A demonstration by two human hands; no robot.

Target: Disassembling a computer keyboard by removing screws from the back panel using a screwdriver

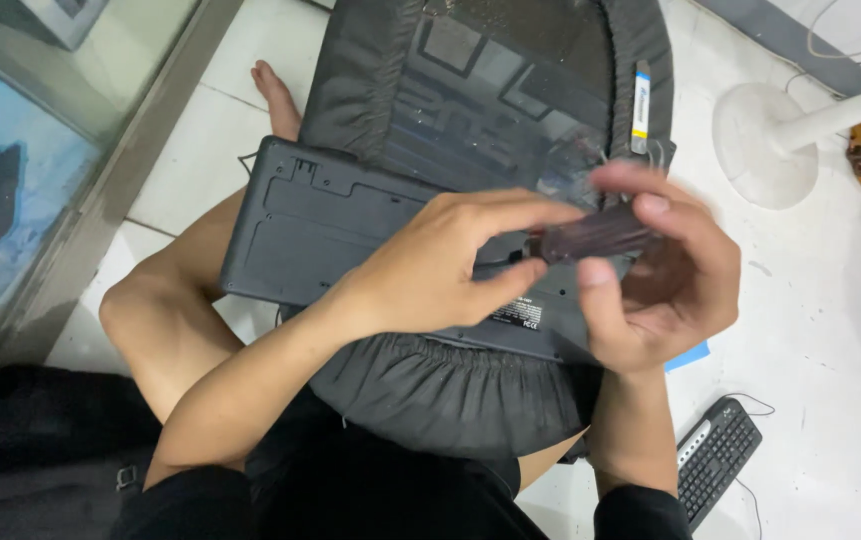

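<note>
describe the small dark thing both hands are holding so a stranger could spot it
Start at the upside-down keyboard lying across the person's lap. Just above its right end, the left hand and right hand meet around a short dark cylindrical handle. It is glossy and ribbed, unlike the flat matte keyboard beneath.

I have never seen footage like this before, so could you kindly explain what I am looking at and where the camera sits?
The single picture comes from a camera worn on a person's head, looking down at their own lap. They sit on a white tiled floor. An upturned dark keyboard rests on a black bag across their legs. The left hand and right hand together hold a small dark, blurred object. A second keyboard and a white fan base lie nearby.
</note>
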